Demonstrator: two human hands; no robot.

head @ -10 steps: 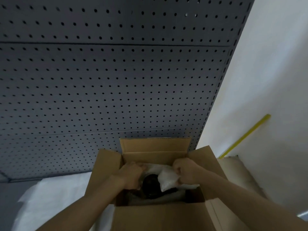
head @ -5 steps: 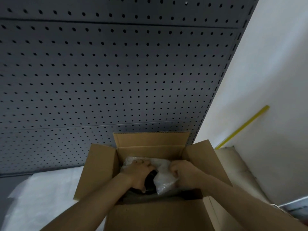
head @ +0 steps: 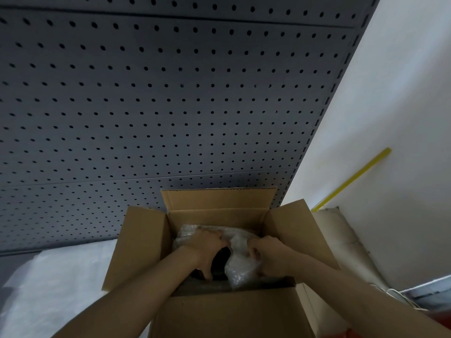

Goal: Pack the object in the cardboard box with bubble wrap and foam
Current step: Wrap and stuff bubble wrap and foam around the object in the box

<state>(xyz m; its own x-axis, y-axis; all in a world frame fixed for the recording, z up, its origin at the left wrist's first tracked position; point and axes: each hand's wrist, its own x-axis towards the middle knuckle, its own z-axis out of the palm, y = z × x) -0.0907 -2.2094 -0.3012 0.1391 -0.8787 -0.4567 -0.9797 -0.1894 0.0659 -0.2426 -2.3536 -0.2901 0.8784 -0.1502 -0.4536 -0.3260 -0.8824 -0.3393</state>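
An open cardboard box (head: 144,242) stands before me with its four flaps up. Inside lies a dark round object (head: 220,261), mostly covered by clear bubble wrap (head: 238,264). Both my hands are down in the box. My left hand (head: 206,250) lies over the object's left side with fingers curled around it and the wrap. My right hand (head: 267,256) grips a bunch of bubble wrap at the object's right side. The bottom of the box is in shadow.
A dark grey pegboard (head: 170,106) rises just behind the box. A white sheet (head: 56,284) lies on the surface to the left. On the right are a white wall, a yellow strip (head: 351,180) and a beige padded piece (head: 341,237).
Both hands have sunk a little deeper into the box and shifted on the wrap; the wrap now spreads further over the object's left side. The camera has tilted slightly.
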